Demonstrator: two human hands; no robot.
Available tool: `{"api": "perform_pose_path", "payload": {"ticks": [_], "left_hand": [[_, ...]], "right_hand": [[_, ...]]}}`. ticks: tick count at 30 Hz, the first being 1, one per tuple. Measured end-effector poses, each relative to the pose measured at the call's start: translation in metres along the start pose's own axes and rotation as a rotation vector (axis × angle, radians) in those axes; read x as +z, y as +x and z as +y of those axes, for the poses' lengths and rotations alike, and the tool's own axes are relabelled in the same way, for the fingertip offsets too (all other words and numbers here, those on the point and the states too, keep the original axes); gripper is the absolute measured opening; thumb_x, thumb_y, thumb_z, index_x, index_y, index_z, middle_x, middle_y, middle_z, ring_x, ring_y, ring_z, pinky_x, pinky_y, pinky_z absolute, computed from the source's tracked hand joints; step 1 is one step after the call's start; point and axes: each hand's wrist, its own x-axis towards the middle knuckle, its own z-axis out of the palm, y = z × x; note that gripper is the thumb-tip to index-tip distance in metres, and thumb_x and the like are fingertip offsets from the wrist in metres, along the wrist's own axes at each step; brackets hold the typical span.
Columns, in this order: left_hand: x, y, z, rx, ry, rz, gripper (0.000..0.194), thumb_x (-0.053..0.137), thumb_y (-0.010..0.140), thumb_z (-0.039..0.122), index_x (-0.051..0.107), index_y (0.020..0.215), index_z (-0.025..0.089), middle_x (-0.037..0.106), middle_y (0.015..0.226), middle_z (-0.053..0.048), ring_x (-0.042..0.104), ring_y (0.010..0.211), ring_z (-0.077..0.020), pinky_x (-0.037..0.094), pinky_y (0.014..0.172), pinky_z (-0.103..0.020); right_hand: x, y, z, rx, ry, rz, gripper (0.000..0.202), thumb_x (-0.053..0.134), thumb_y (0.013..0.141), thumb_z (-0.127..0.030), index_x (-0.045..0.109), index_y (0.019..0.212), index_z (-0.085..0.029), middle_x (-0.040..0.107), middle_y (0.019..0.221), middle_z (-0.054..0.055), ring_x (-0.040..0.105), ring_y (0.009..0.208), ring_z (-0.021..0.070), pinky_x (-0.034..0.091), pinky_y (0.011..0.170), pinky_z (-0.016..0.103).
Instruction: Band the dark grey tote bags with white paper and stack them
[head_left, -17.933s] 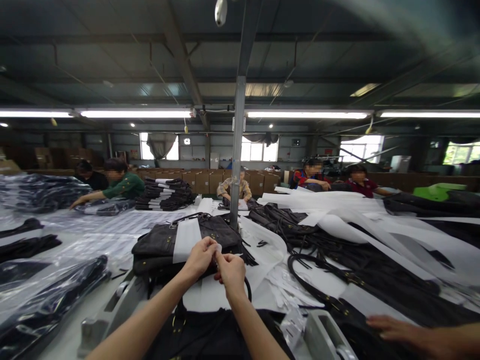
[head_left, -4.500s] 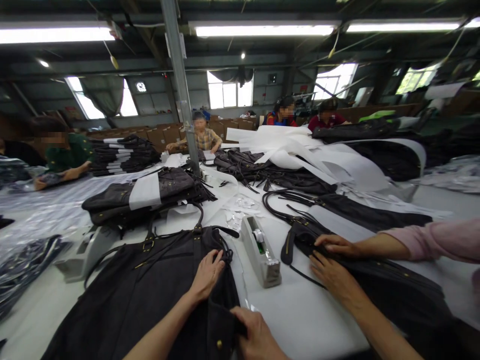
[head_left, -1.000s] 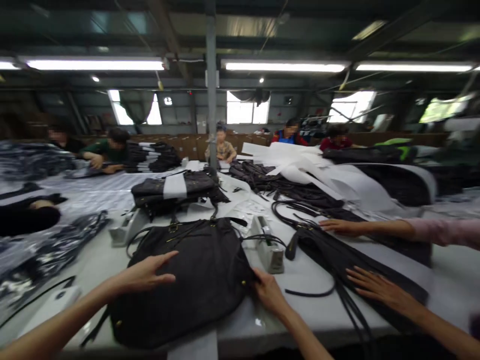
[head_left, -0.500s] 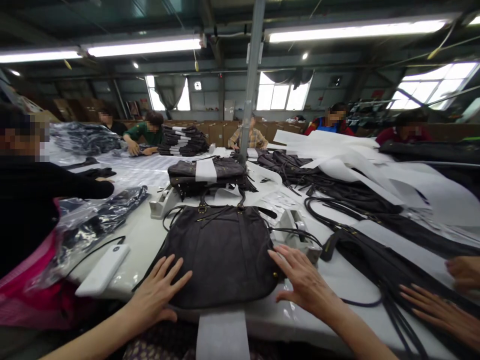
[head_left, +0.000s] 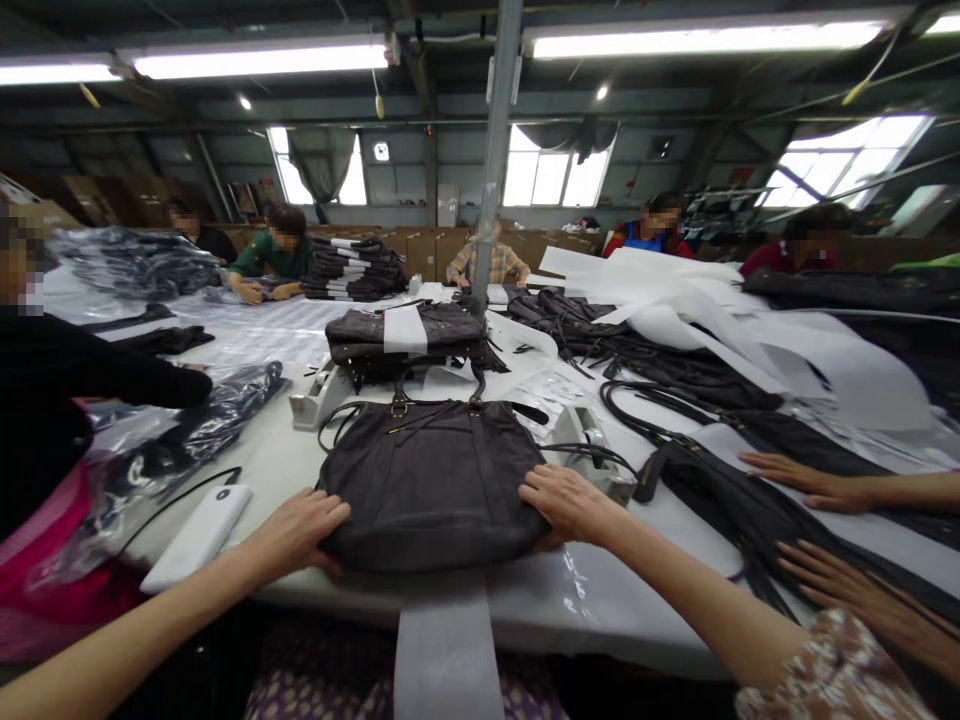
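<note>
A dark handbag lies on the white table in front of me, its two handles pointing away. My left hand grips its left edge, fingers bent over the top and thumb low at the side. On the right edge my right hand has its fingers closed over the bag, the thumb mostly hidden. Under the bag a white paper strip hangs over the table's front edge. Behind the bag is a stack of folded dark bags with a white band around it.
Tape dispensers stand either side of the bag. A white phone with a cable lies left. A co-worker's hands rest on another dark bag at right. A metal post rises behind.
Both my hands have gone from spread fingers to gripping the bag's sides. The bag's front edge has come up slightly. At right, a co-worker's hand has reached farther over the other bag.
</note>
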Motion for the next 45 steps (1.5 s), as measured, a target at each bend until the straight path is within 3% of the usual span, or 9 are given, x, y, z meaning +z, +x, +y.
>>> {"api": "perform_pose_path", "payload": {"ticks": [7, 14, 18, 24, 28, 32, 36, 42, 45], "left_hand": [[-0.03, 0.024, -0.035, -0.098, -0.043, 0.051, 0.022, 0.061, 0.079, 0.04, 0.05, 0.087, 0.023, 0.064, 0.087, -0.001, 0.06, 0.084, -0.0229, 0.036, 0.067, -0.028], [0.028, 0.037, -0.044, -0.268, -0.291, -0.086, 0.015, 0.061, 0.075, 0.035, 0.052, 0.08, 0.025, 0.067, 0.083, 0.002, 0.063, 0.082, -0.0203, 0.037, 0.065, -0.024], [0.034, 0.039, -0.047, -0.265, -0.308, -0.085, 0.018, 0.064, 0.072, 0.038, 0.055, 0.081, 0.026, 0.069, 0.084, 0.002, 0.064, 0.085, -0.0213, 0.038, 0.065, -0.024], [0.022, 0.038, -0.043, -0.256, -0.3, -0.065, 0.017, 0.065, 0.07, 0.038, 0.056, 0.078, 0.025, 0.069, 0.083, 0.001, 0.064, 0.082, -0.0224, 0.036, 0.062, -0.025], [0.009, 0.033, -0.041, -0.249, -0.278, -0.04, 0.018, 0.067, 0.068, 0.035, 0.055, 0.076, 0.024, 0.067, 0.08, 0.0, 0.063, 0.08, -0.0225, 0.036, 0.061, -0.025], [0.001, 0.02, -0.045, -0.234, -0.286, 0.037, 0.014, 0.062, 0.072, 0.028, 0.051, 0.08, 0.023, 0.062, 0.082, 0.001, 0.059, 0.079, -0.0189, 0.037, 0.065, -0.025], [-0.011, 0.007, -0.04, -0.185, -0.376, 0.081, 0.014, 0.057, 0.075, 0.023, 0.053, 0.088, 0.021, 0.059, 0.087, 0.0, 0.057, 0.083, -0.0173, 0.041, 0.074, -0.028], [-0.041, 0.038, 0.01, -0.049, -0.149, 0.179, 0.086, 0.068, 0.064, 0.062, 0.037, 0.135, 0.024, 0.053, 0.127, -0.013, 0.049, 0.115, -0.0332, 0.028, 0.102, -0.052], [-0.029, 0.064, 0.021, -0.094, -0.072, 0.052, 0.064, 0.069, 0.069, 0.054, 0.049, 0.121, 0.022, 0.066, 0.106, -0.013, 0.063, 0.094, -0.0315, 0.045, 0.082, -0.042]], "right_hand": [[0.017, -0.002, 0.025, 0.246, 0.146, 0.066, 0.041, 0.078, 0.063, -0.05, 0.056, 0.085, -0.024, 0.063, 0.085, 0.002, 0.056, 0.08, 0.0202, 0.033, 0.065, 0.027], [0.056, 0.018, 0.022, 0.404, 0.236, -0.057, 0.033, 0.072, 0.07, -0.05, 0.056, 0.078, -0.023, 0.066, 0.08, 0.001, 0.06, 0.079, 0.02, 0.034, 0.063, 0.025], [0.04, 0.023, 0.024, 0.372, 0.179, -0.115, 0.037, 0.075, 0.065, -0.049, 0.058, 0.082, -0.021, 0.066, 0.086, 0.005, 0.06, 0.086, 0.0245, 0.037, 0.072, 0.03], [-0.01, 0.054, -0.032, 0.228, 0.246, -0.073, 0.1, 0.069, 0.052, -0.074, 0.044, 0.13, -0.017, 0.06, 0.109, 0.014, 0.056, 0.101, 0.0329, 0.036, 0.089, 0.042], [-0.006, 0.094, -0.072, 0.158, 0.279, -0.06, 0.066, 0.061, 0.071, -0.068, 0.055, 0.114, -0.018, 0.063, 0.102, 0.01, 0.061, 0.09, 0.0263, 0.04, 0.073, 0.032], [0.025, 0.114, -0.073, 0.215, 0.186, 0.043, 0.028, 0.059, 0.084, -0.048, 0.057, 0.091, -0.021, 0.066, 0.088, 0.004, 0.062, 0.084, 0.0208, 0.037, 0.065, 0.027], [0.049, 0.117, -0.066, 0.219, 0.121, 0.076, 0.022, 0.057, 0.087, -0.043, 0.055, 0.086, -0.021, 0.066, 0.082, 0.003, 0.062, 0.079, 0.0193, 0.035, 0.063, 0.026], [0.051, 0.122, -0.072, 0.209, 0.092, 0.064, 0.021, 0.061, 0.084, -0.042, 0.056, 0.085, -0.021, 0.067, 0.079, 0.003, 0.062, 0.074, 0.0183, 0.035, 0.061, 0.025], [0.048, 0.117, -0.073, 0.19, 0.084, 0.062, 0.019, 0.058, 0.087, -0.039, 0.057, 0.083, -0.02, 0.068, 0.081, 0.004, 0.062, 0.077, 0.0183, 0.035, 0.062, 0.025]]}}
